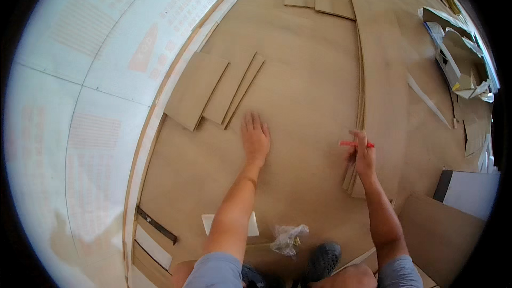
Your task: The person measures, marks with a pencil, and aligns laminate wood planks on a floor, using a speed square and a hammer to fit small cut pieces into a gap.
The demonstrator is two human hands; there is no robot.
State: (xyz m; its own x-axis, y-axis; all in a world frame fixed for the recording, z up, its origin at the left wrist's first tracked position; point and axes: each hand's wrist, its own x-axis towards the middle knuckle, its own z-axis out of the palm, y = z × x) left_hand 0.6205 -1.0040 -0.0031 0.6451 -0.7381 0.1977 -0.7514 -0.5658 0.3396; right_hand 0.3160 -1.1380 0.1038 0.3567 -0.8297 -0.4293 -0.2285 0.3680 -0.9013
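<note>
My left hand [256, 140] lies with its fingers stretched on the brown floor surface, just below several short brown boards [196, 89] near the white wall. Nothing shows in its grip. In my right hand [365, 159] a thin red pen [349, 143] is held crosswise, its end sticking out on both sides of the fingers. That hand is over the left edge of a stack of long brown planks [380, 90]. Whether it touches the top plank, I cannot tell.
Shorter boards [335, 1] lie at the far end. An opened carton [463, 58] sits far right. A dark metal bar [157, 225] lies by the wall. Crumpled clear plastic [288, 239] is near my dark shoe [324, 260]. White paper [253, 225] is partly under my left forearm.
</note>
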